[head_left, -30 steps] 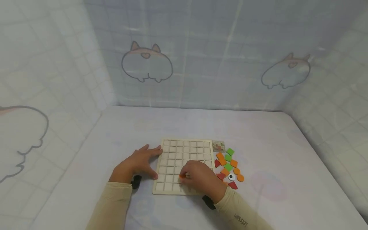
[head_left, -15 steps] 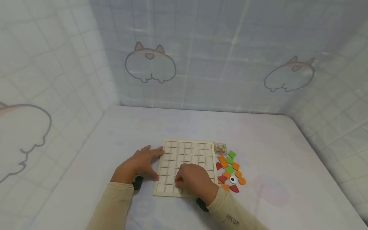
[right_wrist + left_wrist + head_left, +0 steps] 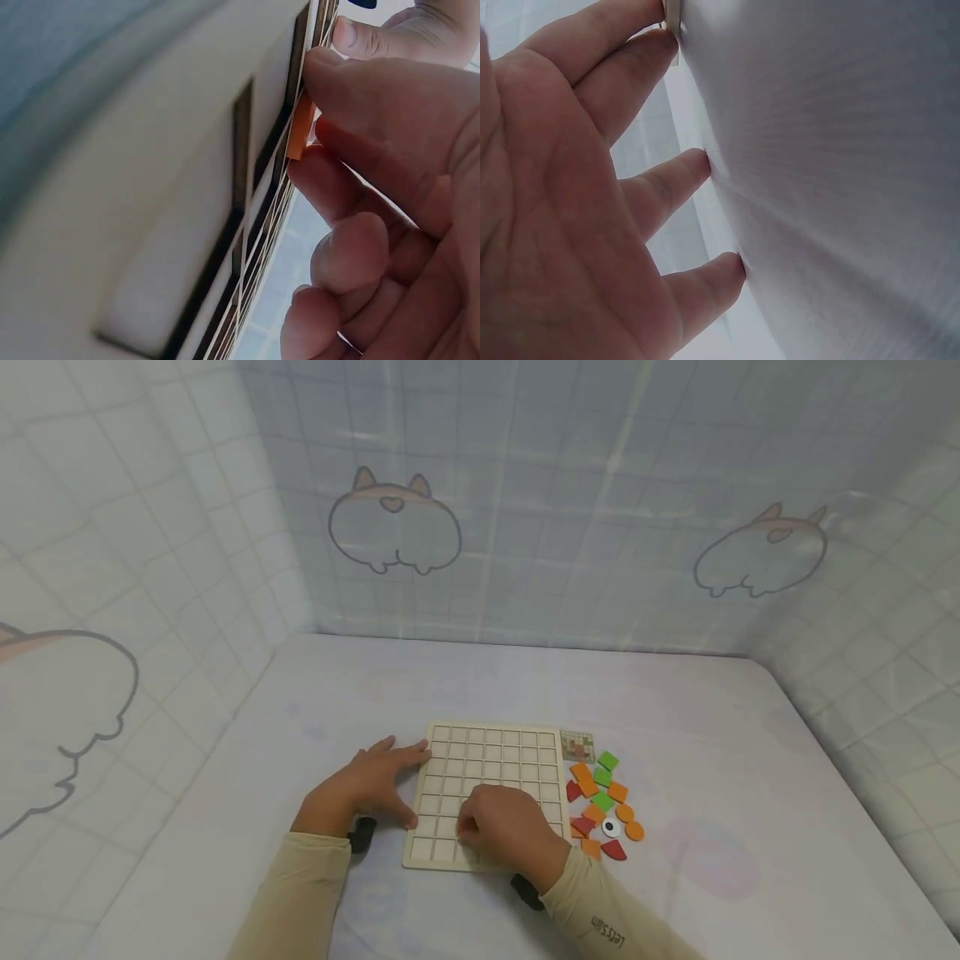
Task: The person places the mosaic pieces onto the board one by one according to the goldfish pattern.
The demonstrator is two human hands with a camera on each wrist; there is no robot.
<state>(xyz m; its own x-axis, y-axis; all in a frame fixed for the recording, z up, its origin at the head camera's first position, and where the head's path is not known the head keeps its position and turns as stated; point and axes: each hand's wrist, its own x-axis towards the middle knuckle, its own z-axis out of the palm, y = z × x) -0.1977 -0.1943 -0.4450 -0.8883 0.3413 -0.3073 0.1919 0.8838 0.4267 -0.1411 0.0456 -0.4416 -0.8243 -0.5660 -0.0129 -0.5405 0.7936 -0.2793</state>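
Observation:
A pale wooden grid board [image 3: 495, 768] lies on the table in the head view. My left hand [image 3: 363, 785] is spread beside it, thumb and a finger touching its left edge. In the left wrist view, other fingertips [image 3: 697, 161] of that hand rest on the white tabletop. My right hand [image 3: 506, 827] is over the board's lower left part, its back hiding several cells. Seen from the right wrist, it pinches a small orange tile [image 3: 301, 127] at the grid, thumb on one side and fingers on the other. Whether the tile sits fully in a cell cannot be told.
Right of the board lie loose pieces: green tiles [image 3: 602, 802], orange tiles [image 3: 617, 792], orange discs [image 3: 634, 831], red wedges [image 3: 613, 849] and a white eye disc [image 3: 611, 827]. A small patterned card [image 3: 578, 747] touches the board's upper right. Fabric walls surround the table.
My right hand has moved slightly left along the board with the orange tile, then stayed there. The tile is now hidden in the head view. My left hand keeps its place at the board's edge.

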